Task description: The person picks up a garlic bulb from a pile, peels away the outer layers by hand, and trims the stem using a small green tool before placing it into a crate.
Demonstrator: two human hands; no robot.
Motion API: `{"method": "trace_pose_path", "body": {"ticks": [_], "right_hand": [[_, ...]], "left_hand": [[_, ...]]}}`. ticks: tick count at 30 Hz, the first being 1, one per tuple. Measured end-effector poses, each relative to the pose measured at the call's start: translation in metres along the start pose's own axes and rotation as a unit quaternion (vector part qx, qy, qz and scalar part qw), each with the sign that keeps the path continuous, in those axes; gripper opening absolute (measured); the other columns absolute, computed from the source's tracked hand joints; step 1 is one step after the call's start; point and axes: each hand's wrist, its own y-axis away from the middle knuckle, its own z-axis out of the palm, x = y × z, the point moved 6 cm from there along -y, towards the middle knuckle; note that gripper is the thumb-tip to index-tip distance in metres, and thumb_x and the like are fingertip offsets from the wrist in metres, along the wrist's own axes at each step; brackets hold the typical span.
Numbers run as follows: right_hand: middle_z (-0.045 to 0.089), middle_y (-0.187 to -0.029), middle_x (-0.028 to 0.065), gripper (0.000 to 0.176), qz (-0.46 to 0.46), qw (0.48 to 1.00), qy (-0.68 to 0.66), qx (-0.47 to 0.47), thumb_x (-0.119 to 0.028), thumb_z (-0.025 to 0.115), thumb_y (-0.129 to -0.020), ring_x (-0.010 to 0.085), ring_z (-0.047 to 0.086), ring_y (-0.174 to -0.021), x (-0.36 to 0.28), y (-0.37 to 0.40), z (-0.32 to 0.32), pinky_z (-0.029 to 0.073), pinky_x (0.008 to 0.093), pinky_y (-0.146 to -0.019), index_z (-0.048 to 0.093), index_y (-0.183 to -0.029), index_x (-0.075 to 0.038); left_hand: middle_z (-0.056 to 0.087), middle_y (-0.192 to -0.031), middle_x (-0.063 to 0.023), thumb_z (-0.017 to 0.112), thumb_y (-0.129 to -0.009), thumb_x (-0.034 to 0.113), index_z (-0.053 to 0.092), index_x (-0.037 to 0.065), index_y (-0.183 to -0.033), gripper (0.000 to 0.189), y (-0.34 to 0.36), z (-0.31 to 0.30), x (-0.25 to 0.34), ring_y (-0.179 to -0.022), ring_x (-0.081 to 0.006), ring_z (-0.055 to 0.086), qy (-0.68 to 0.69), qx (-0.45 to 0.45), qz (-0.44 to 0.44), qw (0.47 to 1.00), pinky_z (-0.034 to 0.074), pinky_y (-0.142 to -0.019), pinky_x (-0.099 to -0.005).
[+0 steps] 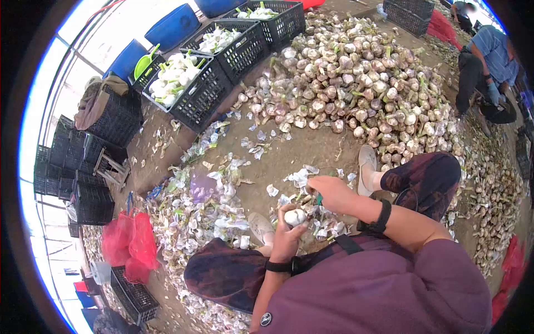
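Observation:
My left hand (pixel 286 234) is wrapped round a white peeled garlic bulb (pixel 295 217), held low between my knees. Just above and to the right of it, my right hand (pixel 330 193) is closed round a small tool with a green part (pixel 319 199); most of the tool is hidden by the fingers. The two hands are apart. Beneath them, white garlic skins (pixel 303 177) lie on the ground between my shoes. Beyond my right foot rises a large heap of unpeeled garlic bulbs (pixel 356 83).
Black crates (pixel 203 92) with white garlic line the upper left, beside blue barrels (pixel 172 25). Stacked black crates (pixel 94 203) and red mesh bags (pixel 130 239) are at the left. A gloved co-worker (pixel 492 61) sits at the upper right. Peelings (pixel 194 222) cover the ground.

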Motion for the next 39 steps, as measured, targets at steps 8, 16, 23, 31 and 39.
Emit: {"method": "trace_pose_path", "body": {"ticks": [8,16,23,31,39], "right_hand": [[0.058,-0.086,0.0125,0.019,-0.104,0.992,-0.068,0.003,-0.012,0.059,-0.072,0.0321,0.059,-0.083,-0.04,0.009,0.002,0.046,0.0409,-0.071,0.054,-0.089,-0.004],[0.058,-0.084,0.0119,0.017,-0.054,0.998,0.013,-0.019,-0.009,0.055,-0.073,0.0332,0.059,-0.079,-0.028,0.007,0.005,0.048,0.0403,-0.071,0.053,-0.089,-0.004],[0.06,-0.088,0.0136,0.025,0.014,0.999,0.023,0.026,-0.002,0.056,-0.068,0.0342,0.058,-0.082,0.006,0.006,-0.003,0.047,0.0396,-0.072,0.054,-0.093,-0.004],[0.063,-0.09,0.0151,0.022,0.056,0.967,-0.249,-0.009,-0.012,0.066,-0.078,0.0263,0.062,-0.084,-0.022,0.01,-0.005,0.047,0.0339,-0.072,0.06,-0.097,-0.003],[0.06,-0.084,0.0134,0.018,0.012,0.998,-0.037,0.043,-0.011,0.058,-0.073,0.0328,0.057,-0.083,-0.023,0.01,-0.009,0.045,0.0412,-0.073,0.056,-0.09,-0.004]], "left_hand": [[0.049,-0.108,-0.0064,0.051,-0.07,-0.009,0.03,0.005,-0.129,0.064,-0.01,-0.001,-0.012,-0.095,-0.0167,0.052,0.03,-0.009,0.0,1.0,0.044,-0.079,-0.0275],[0.05,-0.113,-0.0081,0.051,-0.07,-0.009,0.032,0.003,-0.128,0.062,-0.006,0.002,-0.003,-0.097,-0.0158,0.052,0.003,-0.032,0.026,0.999,0.044,-0.08,-0.0272],[0.052,-0.117,-0.0091,0.058,-0.076,-0.007,0.032,0.003,-0.13,0.061,-0.01,-0.008,-0.004,-0.101,-0.0163,0.055,0.011,0.014,0.07,0.997,0.046,-0.086,-0.0281],[0.051,-0.12,-0.0093,0.059,-0.078,-0.005,0.033,0.001,-0.135,0.063,-0.014,-0.008,-0.007,-0.107,-0.0169,0.053,0.049,0.016,0.076,0.996,0.044,-0.09,-0.0288],[0.047,-0.125,-0.0111,0.061,-0.076,-0.004,0.036,-0.002,-0.133,0.062,-0.015,-0.017,-0.012,-0.108,-0.0175,0.052,0.05,0.063,0.086,0.993,0.044,-0.091,-0.0304]]}}
